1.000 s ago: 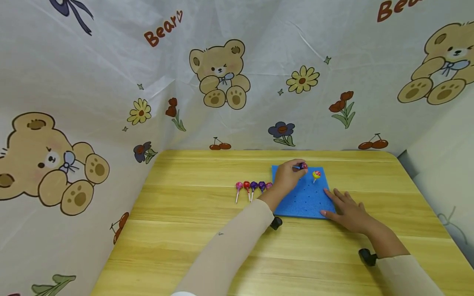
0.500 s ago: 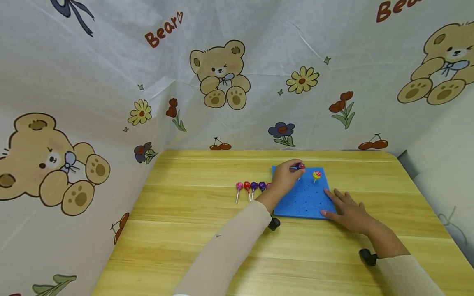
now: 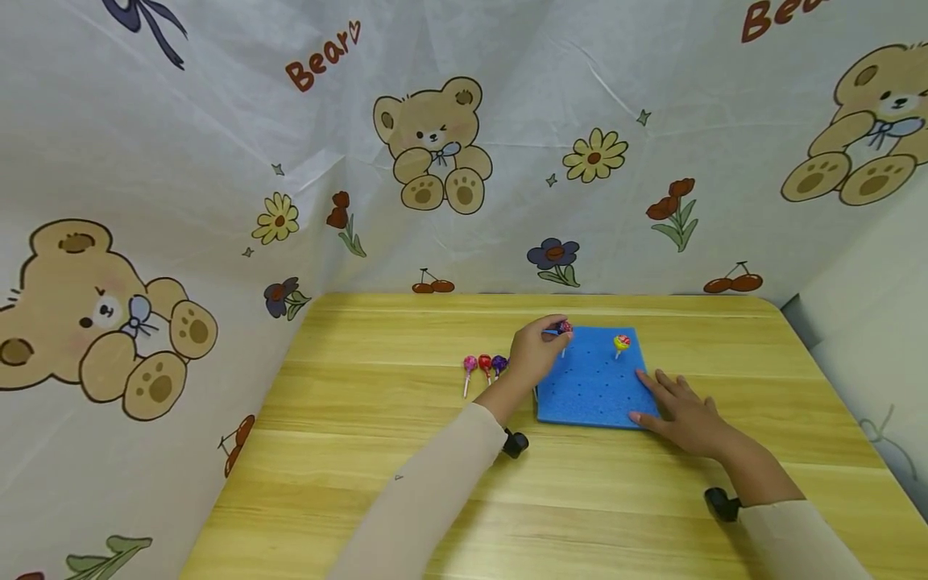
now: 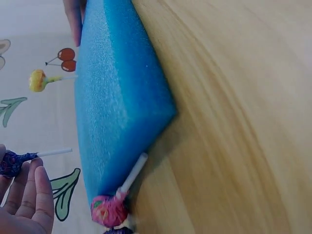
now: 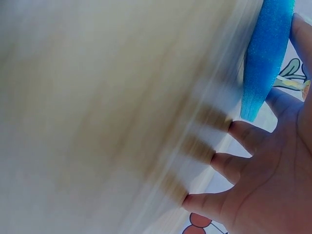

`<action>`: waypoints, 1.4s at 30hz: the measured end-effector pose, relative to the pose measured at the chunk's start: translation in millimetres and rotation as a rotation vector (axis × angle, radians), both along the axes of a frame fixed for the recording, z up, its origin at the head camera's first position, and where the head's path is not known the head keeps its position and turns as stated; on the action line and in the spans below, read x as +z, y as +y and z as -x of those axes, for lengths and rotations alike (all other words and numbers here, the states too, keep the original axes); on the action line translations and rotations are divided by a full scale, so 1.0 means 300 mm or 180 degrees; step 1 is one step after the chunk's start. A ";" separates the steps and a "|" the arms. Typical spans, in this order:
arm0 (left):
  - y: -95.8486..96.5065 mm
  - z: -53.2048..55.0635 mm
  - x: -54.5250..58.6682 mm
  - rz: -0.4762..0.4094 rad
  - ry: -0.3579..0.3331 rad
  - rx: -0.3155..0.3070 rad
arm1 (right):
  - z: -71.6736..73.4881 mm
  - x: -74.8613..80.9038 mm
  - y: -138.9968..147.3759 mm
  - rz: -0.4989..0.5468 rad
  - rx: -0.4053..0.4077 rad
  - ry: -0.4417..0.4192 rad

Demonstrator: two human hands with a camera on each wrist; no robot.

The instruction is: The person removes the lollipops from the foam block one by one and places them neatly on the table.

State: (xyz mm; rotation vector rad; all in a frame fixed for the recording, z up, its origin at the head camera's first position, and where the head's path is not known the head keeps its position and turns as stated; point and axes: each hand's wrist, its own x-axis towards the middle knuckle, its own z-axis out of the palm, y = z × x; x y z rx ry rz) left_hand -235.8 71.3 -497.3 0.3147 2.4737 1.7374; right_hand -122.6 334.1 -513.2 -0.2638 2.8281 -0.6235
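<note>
My left hand (image 3: 532, 356) pinches a dark purple-and-red wrapped lollipop (image 3: 565, 327) by its head, over the back left part of a blue foam board (image 3: 590, 395) dotted with small holes. In the left wrist view its white stick (image 4: 54, 152) points at the board, the tip apart from the foam. A yellow lollipop (image 3: 621, 343) stands upright in the board's back right part. My right hand (image 3: 685, 415) lies at the board's right edge, fingers spread; the right wrist view shows thumb and index finger at the foam (image 5: 265, 63) and other fingertips on the table.
Left of the board, several wrapped lollipops lie in a row, among them a pink one (image 3: 470, 364), a red one (image 3: 485, 362) and a purple one (image 3: 499, 363). My left forearm partly covers the row. A bear-print cloth (image 3: 507, 242) hangs behind the wooden table (image 3: 377, 451).
My left hand has moved left over the board with the lollipop, from near the back middle to the back left. The right hand has stayed in place.
</note>
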 end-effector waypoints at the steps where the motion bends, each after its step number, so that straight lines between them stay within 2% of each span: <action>1: -0.009 -0.002 0.001 -0.0028 0.0000 0.0000 | 0.000 0.001 0.001 -0.0005 0.0003 0.0008; 11: -0.109 -0.044 0.010 -0.0247 0.0057 0.0055 | 0.004 0.003 0.004 -0.0035 0.0003 0.0014; 18: -0.206 -0.067 0.012 -0.0347 0.0130 0.0182 | 0.006 -0.003 0.003 0.0024 0.0002 -0.0001; 25: -0.326 -0.097 -0.004 -0.0517 0.0021 0.0337 | 0.008 -0.011 0.006 0.0072 0.0015 -0.0004; 31: -0.414 -0.117 -0.005 -0.0567 0.0023 0.0421 | 0.012 -0.011 0.007 0.0011 0.0017 0.0023; 42: -0.513 -0.139 -0.033 -0.0773 -0.0041 0.0690 | 0.007 -0.009 -0.001 -0.0060 -0.0007 0.0006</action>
